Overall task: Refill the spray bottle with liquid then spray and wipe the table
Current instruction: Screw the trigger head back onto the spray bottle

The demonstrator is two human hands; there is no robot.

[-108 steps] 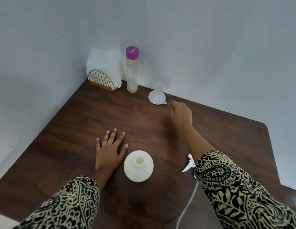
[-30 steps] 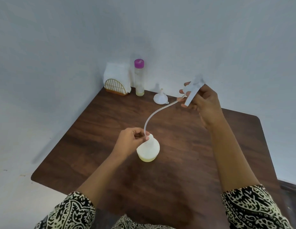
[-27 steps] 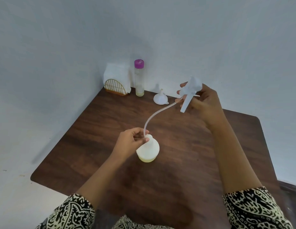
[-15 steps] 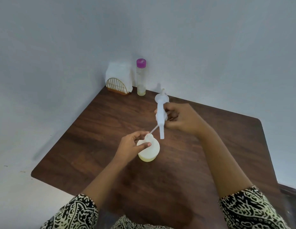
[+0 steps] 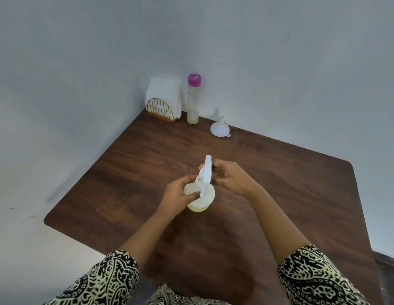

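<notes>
The bottle [image 5: 201, 199] stands on the table [image 5: 279, 172], gripped by the left hand [image 5: 177, 198] at its 9 o'clock; the right hand [image 5: 230, 180], at 1 o'clock, clamps the sprayer [image 5: 206, 173] over its neck.

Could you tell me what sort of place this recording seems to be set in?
Probably a plain room at home, at a corner table: a dark wooden table against bare pale walls, with a napkin holder, a purple-capped bottle and a funnel at the back.

Left hand [image 5: 178, 195] covers the spray bottle [image 5: 202, 200] left side; trigger head [image 5: 205, 175] hides its neck. Sleeves cut off at bottom edge. Dip tube unseen.
</notes>
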